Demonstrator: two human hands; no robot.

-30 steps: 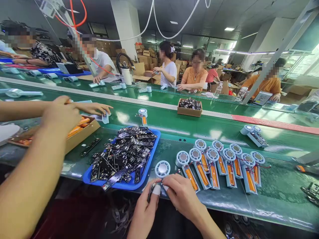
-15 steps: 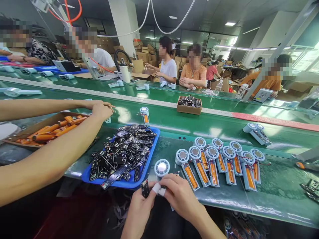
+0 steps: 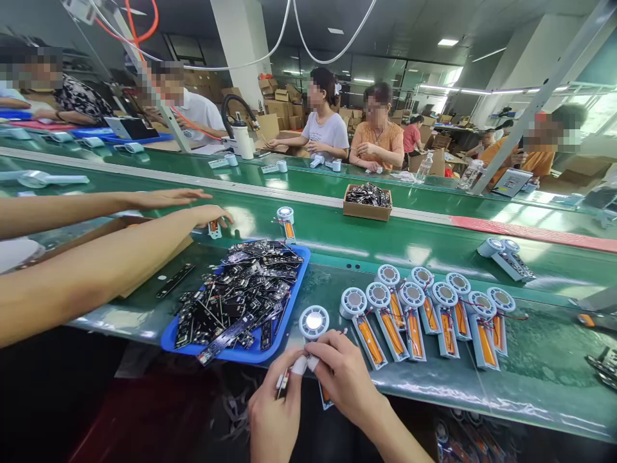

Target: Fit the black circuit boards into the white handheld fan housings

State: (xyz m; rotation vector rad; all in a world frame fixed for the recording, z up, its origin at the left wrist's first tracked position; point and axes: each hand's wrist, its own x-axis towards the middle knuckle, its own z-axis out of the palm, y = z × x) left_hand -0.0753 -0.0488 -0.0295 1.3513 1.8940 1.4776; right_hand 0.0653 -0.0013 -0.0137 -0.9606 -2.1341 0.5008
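Low in the centre, my left hand (image 3: 276,405) is closed on a small black circuit board (image 3: 282,384), seen nearly edge-on. My right hand (image 3: 344,376) pinches at the left fingertips; whatever lies between its fingers is too small and covered to name. White coverings wrap the tips of some fingers. Directly behind the hands lies a light-blue handheld fan (image 3: 314,321) with a round head, its handle mostly hidden by my right hand. To the left, a blue tray (image 3: 301,283) holds a heap of black circuit boards (image 3: 236,292).
Several fans with orange batteries (image 3: 414,331) lie to the right. A co-worker's arms (image 3: 110,254) reach in from the left, above a carton (image 3: 159,263) and a loose board (image 3: 175,280). A box of boards (image 3: 367,202) and a fan (image 3: 286,222) sit on the green belt (image 3: 424,241).
The circuit board in my left hand has turned edge-on, and both hands stay together. The co-worker's hands have separated and their forearm has lifted, uncovering the loose board.
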